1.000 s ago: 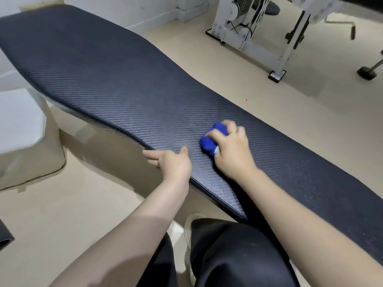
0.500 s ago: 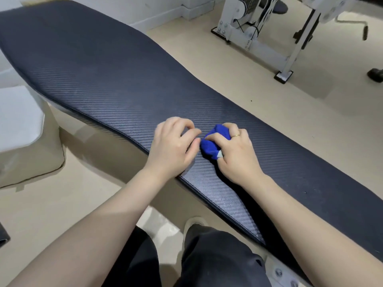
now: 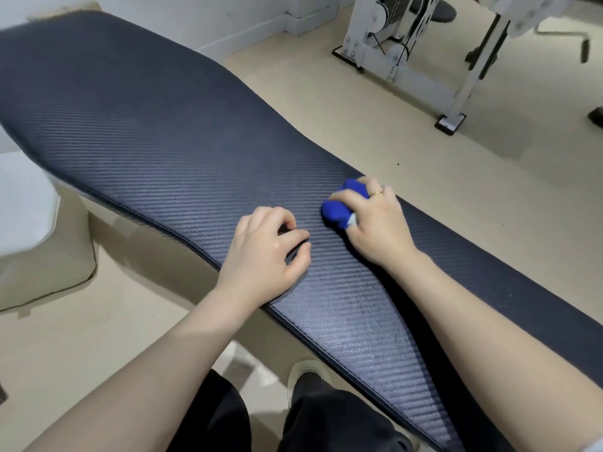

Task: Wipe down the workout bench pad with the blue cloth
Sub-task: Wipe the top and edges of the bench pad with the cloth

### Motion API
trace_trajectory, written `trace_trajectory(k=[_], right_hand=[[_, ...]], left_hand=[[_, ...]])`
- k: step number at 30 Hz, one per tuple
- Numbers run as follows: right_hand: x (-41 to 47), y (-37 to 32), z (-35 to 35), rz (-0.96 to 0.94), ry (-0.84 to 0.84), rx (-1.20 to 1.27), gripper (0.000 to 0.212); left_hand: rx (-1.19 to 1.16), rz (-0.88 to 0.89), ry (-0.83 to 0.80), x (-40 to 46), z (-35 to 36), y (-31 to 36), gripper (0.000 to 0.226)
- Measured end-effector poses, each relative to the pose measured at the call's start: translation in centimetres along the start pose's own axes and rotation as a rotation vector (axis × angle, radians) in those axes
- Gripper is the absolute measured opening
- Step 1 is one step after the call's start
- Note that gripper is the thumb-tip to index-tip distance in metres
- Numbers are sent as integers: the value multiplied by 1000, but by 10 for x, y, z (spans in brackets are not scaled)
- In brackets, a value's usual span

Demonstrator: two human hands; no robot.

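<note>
At centre right, the right hand [image 3: 380, 230] grips a bunched blue cloth [image 3: 337, 212] on the dark weave-textured bench pad [image 3: 163, 141]; just left, the left hand [image 3: 264, 256] rests there, fingers curled, empty

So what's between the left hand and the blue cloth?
Just a bare strip of bench pad, in the head view; left hand and blue cloth don't touch.

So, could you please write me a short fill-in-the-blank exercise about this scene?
1. The right hand grips a bunched cloth coloured ____.
2. The left hand rests on the bench pad with its fingers ____.
3. The ring is on the ____ hand.
Missing words: blue; curled; right.
</note>
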State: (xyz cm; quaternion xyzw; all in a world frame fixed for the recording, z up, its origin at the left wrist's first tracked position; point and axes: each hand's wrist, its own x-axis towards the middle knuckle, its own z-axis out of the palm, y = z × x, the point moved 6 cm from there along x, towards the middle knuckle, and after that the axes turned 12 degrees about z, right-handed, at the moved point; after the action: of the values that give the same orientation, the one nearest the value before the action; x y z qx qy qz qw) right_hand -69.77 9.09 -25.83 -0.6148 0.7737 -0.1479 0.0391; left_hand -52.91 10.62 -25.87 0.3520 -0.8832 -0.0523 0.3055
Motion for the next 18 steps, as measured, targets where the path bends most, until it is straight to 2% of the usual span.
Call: trace_trajectory(k=[3,5,7,10,12,13,16,18], right_hand=[[42,15,1,241,32,29,42],[51,12,1,319,20,27,42],[39,4,0,281,11,9,40],[-1,-9,-1,58,23,12,42],[-1,-2,0,-7,-24,0,43],[11,8,-1,43,-18,-11,41],[41,37,-8,350,34,54,42],[31,28,-8,373,58,34,42]], left_hand=[[4,12,5,-1,-1,2,29],[9,9,7,0,-2,2,29],[14,6,7,0,-3,3,29],[20,8,5,-1,-3,3,30],[18,12,8,-2,-2,2,30],[18,16,13,-2,-2,2,30],[23,24,28,-3,-1,1,30],[15,18,29,-3,-1,0,29]])
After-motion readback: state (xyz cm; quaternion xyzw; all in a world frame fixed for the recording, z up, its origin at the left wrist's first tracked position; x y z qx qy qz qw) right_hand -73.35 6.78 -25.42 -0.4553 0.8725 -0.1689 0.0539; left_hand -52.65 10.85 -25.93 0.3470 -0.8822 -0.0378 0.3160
